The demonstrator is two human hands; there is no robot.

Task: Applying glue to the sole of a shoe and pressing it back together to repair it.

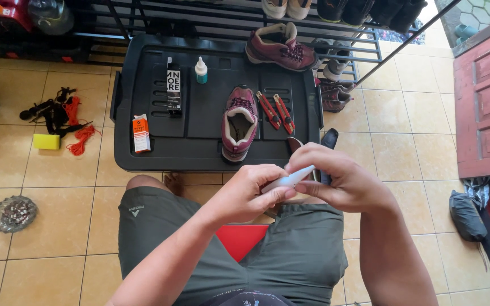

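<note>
Two hands meet over our lap in the head view, both closed on one small white tube (pixel 288 180). Our left hand (pixel 250 192) pinches its near end between thumb and fingers; our right hand (pixel 338 175) curls over the far end, fingertips on the tube. The tube lies slanted between them, its higher end under the right fingers. We cannot tell whether it has a cap.

Just beyond the hands lies a black tray (pixel 143 161) on the tiled floor. On it, straight ahead of the left hand, stands a maroon boot (pixel 239 122), its opening toward us. Just right of the boot, ahead of the right hand, lie two red tools (pixel 276 112), side by side and slanted. A second boot (pixel 282 48) rests at the tray's far edge, partly on the black rack (pixel 228 22) behind. Farther left of the hands on the tray are a small bottle (pixel 201 70), a black box (pixel 173 90) and an orange-and-white carton (pixel 141 133).

Well left of the left hand, on the floor, sit a yellow sponge (pixel 46 141) and orange cords (pixel 80 139). Below the hands, a red object (pixel 239 238) shows between our thighs, and our shorts (pixel 296 255) are green.
</note>
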